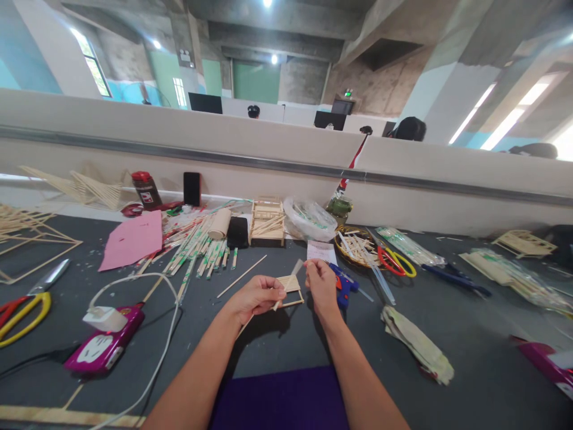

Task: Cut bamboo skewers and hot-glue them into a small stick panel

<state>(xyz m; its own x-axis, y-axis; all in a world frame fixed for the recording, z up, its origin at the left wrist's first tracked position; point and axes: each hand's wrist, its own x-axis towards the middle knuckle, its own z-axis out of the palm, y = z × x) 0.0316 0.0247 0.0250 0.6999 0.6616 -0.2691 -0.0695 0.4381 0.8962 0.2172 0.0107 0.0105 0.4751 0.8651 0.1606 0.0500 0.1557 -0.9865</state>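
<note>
We see bare dark table (277, 346) between the forearms, open down to the purple cloth (277, 397) at six o'clock. Our left hand (255, 297) pinches the small pale wooden-stick frame (290, 288), held just above the table; our right hand (319, 280) closes its fingertips on a translucent glue stick (295, 267) touching the frame's top. At three o'clock lies the blue glue gun (342, 285); at eleven, scattered smooth bamboo chopsticks (197, 251) crowd the far edge.
</note>
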